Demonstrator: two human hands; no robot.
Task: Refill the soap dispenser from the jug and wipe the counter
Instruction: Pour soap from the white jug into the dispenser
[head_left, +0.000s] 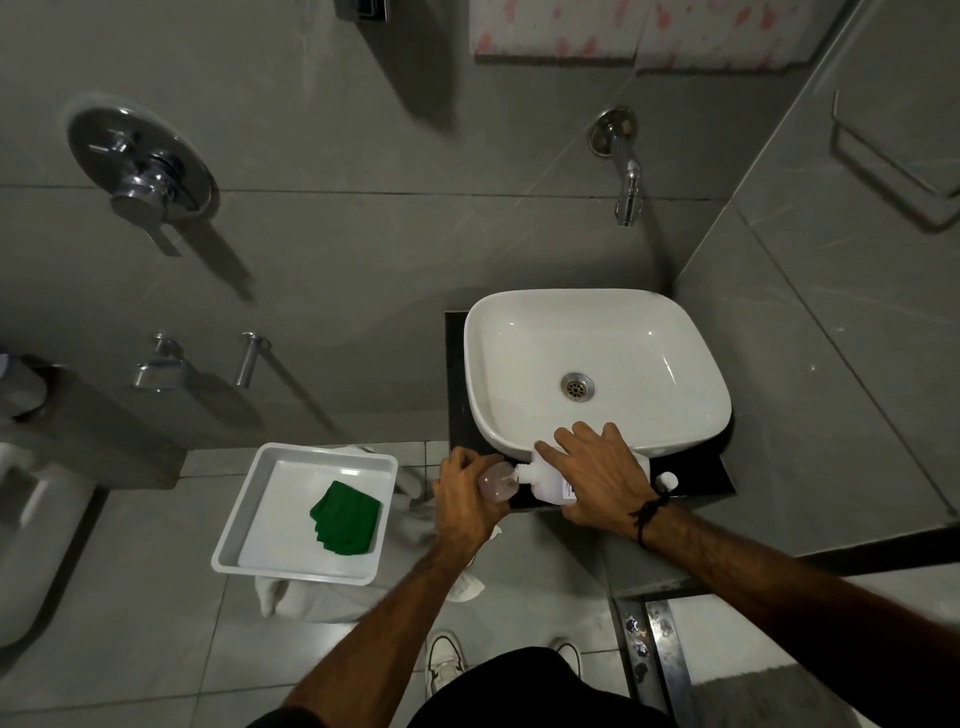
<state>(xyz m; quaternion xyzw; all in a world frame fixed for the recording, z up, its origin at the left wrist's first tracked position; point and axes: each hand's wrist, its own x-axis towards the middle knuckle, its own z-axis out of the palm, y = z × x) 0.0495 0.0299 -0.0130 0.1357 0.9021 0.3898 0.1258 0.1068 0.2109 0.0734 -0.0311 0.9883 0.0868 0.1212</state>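
Observation:
My left hand (465, 499) grips a small clear soap dispenser bottle (497, 482), held at the black counter's (698, 474) front left corner. My right hand (597, 478) holds a white jug (545, 480) tipped on its side, its neck pressed to the mouth of the bottle. A small white cap (667, 480) lies on the counter just right of my right wrist. A folded green cloth (345, 518) rests inside a white tray (244, 525) to the left, apart from both hands.
A white basin (597, 332) fills most of the counter, under a wall tap (626, 171). The tray sits on a white stool over the tiled floor. A shower mixer (143, 171) is on the left wall, a toilet (26, 545) at far left.

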